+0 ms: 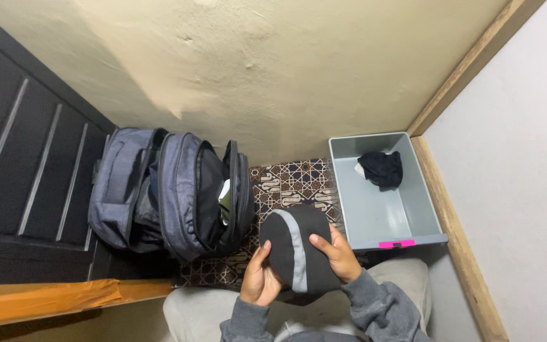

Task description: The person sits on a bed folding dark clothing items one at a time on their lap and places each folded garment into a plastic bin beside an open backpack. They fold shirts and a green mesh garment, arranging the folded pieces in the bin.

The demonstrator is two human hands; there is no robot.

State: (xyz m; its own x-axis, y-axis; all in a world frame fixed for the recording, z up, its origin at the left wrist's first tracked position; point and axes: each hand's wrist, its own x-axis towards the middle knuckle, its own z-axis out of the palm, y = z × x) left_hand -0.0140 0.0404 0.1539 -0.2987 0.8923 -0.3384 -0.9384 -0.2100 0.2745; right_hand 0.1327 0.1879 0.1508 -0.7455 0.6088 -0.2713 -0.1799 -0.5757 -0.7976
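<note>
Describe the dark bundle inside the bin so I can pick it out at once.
Start at the grey plastic bin on the floor by the right wall. In its far corner lies the black cloth bundle, with a bit of white showing at its left edge. It is the bin's only content.

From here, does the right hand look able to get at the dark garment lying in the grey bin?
Probably yes, once freed. The right hand now grips the black cap together with the left hand. The grey bin is open-topped beside it, and nothing lies between it and the dark garment.
</note>
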